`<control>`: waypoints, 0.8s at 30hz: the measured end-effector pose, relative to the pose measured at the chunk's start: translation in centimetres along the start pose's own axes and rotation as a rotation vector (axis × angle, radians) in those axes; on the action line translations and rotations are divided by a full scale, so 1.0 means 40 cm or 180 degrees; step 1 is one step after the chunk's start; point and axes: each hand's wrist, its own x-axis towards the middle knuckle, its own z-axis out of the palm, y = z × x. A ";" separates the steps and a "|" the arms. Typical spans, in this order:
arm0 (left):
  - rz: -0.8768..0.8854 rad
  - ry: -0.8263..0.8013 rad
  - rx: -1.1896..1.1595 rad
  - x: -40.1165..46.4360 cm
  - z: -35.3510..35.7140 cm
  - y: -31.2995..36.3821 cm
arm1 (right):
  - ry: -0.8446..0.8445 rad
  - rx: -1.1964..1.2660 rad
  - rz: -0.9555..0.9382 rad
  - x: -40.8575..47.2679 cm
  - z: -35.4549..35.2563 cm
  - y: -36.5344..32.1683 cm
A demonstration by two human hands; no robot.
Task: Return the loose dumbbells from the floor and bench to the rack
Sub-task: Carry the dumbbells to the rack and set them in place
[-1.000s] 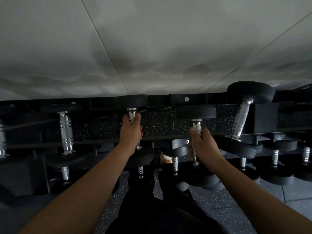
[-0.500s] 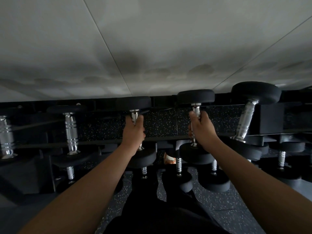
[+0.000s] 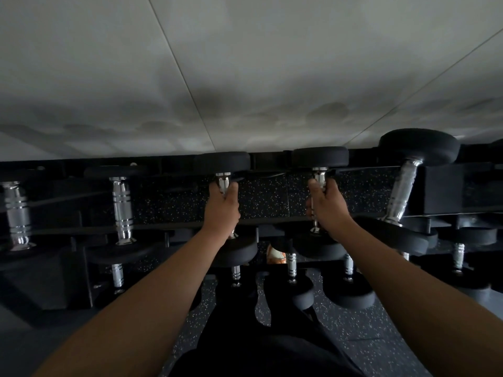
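Note:
My left hand (image 3: 221, 210) grips the chrome handle of a black dumbbell (image 3: 221, 162) that lies across the top tier of the rack (image 3: 261, 198). My right hand (image 3: 326, 206) grips the handle of a second black dumbbell (image 3: 321, 157), which sits beside the first on the same tier. Both dumbbells point away from me, far heads against the wall side, near heads below my wrists. The handles are mostly hidden under my fingers.
More dumbbells fill the top tier: two to the left (image 3: 122, 208) and a bigger tilted one to the right (image 3: 405, 191). Smaller dumbbells (image 3: 292, 263) stand on the lower tier. A grey wall (image 3: 245, 77) rises behind; speckled rubber floor (image 3: 353, 322) lies below.
My right hand lifted its dumbbell from low in front of the rack up onto the top tier beside the left one. My left hand stayed on its dumbbell.

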 end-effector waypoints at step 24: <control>0.0094 0.0948 0.1343 -0.067 0.081 0.026 | 0.0103 -0.1236 -0.0354 -0.101 -0.148 -0.014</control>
